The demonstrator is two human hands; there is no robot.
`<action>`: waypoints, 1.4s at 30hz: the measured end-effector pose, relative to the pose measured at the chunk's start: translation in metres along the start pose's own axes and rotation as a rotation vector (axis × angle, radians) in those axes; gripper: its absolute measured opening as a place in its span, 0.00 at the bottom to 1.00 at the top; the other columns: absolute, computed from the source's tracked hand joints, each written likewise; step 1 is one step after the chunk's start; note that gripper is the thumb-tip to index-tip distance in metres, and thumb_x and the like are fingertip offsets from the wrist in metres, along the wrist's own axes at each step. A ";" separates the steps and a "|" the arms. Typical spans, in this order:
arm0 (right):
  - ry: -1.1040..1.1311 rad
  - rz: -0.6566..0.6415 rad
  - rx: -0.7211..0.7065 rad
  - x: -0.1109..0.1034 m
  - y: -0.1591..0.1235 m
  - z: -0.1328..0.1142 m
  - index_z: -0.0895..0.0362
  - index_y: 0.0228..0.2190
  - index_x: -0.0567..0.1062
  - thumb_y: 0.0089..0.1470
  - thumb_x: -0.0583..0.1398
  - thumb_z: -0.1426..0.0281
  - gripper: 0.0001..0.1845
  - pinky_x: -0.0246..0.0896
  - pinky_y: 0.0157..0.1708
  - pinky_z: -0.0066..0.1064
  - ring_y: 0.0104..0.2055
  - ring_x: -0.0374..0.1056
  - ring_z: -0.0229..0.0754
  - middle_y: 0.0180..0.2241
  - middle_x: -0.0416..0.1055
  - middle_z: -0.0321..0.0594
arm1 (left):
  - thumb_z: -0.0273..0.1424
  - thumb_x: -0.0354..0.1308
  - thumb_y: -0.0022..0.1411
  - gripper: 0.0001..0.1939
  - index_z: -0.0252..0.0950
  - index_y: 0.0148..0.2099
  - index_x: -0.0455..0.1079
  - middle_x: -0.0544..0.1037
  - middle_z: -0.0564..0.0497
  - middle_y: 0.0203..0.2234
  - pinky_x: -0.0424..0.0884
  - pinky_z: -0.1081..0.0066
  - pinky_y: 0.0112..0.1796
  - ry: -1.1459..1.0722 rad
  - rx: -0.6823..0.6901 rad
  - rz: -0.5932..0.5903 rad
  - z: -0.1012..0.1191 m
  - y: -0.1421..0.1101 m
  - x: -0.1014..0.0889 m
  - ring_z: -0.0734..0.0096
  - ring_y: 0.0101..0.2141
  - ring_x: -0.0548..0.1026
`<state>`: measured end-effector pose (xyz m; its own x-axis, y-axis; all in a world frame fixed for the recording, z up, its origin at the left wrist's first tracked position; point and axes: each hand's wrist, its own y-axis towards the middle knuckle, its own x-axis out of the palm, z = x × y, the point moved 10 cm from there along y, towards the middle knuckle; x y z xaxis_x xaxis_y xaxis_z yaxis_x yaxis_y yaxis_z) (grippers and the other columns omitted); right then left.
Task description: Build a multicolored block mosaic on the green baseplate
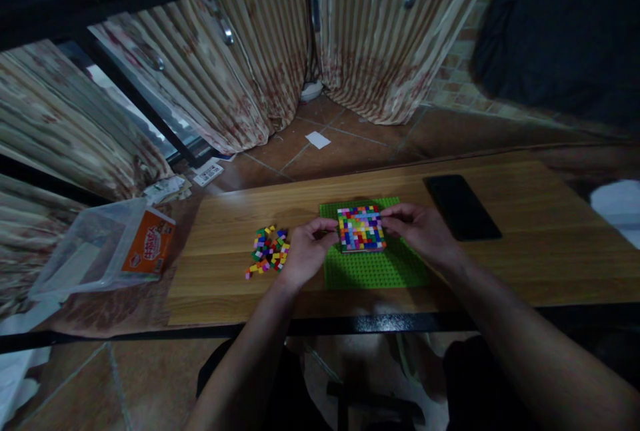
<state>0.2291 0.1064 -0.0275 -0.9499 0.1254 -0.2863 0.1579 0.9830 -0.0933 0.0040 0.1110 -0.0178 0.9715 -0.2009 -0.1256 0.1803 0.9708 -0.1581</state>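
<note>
A square panel of small multicoloured building bricks [361, 228] is over the back part of a green studded baseplate [375, 272]. Whether it is pressed onto the studs or lifted slightly, I cannot tell. My left hand [311, 246] has its thumb and index finger at the panel's left edge. At the opposite edge, the thumb and fingers of my right hand [423, 230] grip the panel's right side. Left of my left hand lies a loose pile of small coloured bricks [267, 252].
A black phone [463, 208] lies on the wooden table [220, 298], right of the baseplate. On the floor at left stands a clear plastic bin [95, 234] with an orange label. Curtains [265, 51] hang behind, and a white paper [318, 140] lies on the tiles.
</note>
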 end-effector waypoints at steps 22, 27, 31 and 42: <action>0.147 -0.025 0.090 0.007 -0.005 0.004 0.57 0.30 0.78 0.41 0.67 0.62 0.13 0.71 0.29 0.33 0.28 0.72 0.39 0.28 0.77 0.38 | 0.25 0.63 0.52 0.06 0.33 0.35 0.77 0.81 0.51 0.30 0.70 0.71 0.39 -0.015 0.011 0.005 0.001 0.000 0.004 0.71 0.32 0.76; 0.127 -0.027 0.059 0.007 -0.003 0.004 0.56 0.29 0.77 0.42 0.67 0.62 0.12 0.70 0.29 0.33 0.28 0.72 0.40 0.28 0.78 0.38 | 0.24 0.62 0.51 0.06 0.34 0.35 0.77 0.81 0.52 0.30 0.70 0.71 0.39 -0.037 0.052 0.013 0.003 0.001 0.001 0.72 0.32 0.76; 0.028 0.052 -0.059 -0.002 -0.005 -0.012 0.56 0.30 0.78 0.47 0.64 0.60 0.12 0.67 0.31 0.34 0.28 0.71 0.40 0.28 0.77 0.38 | 0.25 0.63 0.52 0.07 0.34 0.36 0.77 0.81 0.52 0.31 0.71 0.71 0.40 -0.068 0.078 0.032 0.006 0.001 -0.003 0.72 0.34 0.76; -0.218 -0.105 -0.714 0.051 -0.063 -0.091 0.51 0.44 0.76 0.60 0.57 0.71 0.12 0.68 0.47 0.38 0.45 0.72 0.42 0.41 0.77 0.40 | 0.28 0.67 0.50 0.12 0.34 0.40 0.76 0.80 0.51 0.33 0.71 0.70 0.41 -0.201 0.079 -0.115 0.014 -0.006 0.010 0.71 0.35 0.76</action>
<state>0.1466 0.0625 0.0504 -0.8636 0.0696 -0.4994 -0.2145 0.8457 0.4887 0.0152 0.1051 -0.0046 0.9536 -0.2879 0.0877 0.2949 0.9520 -0.0820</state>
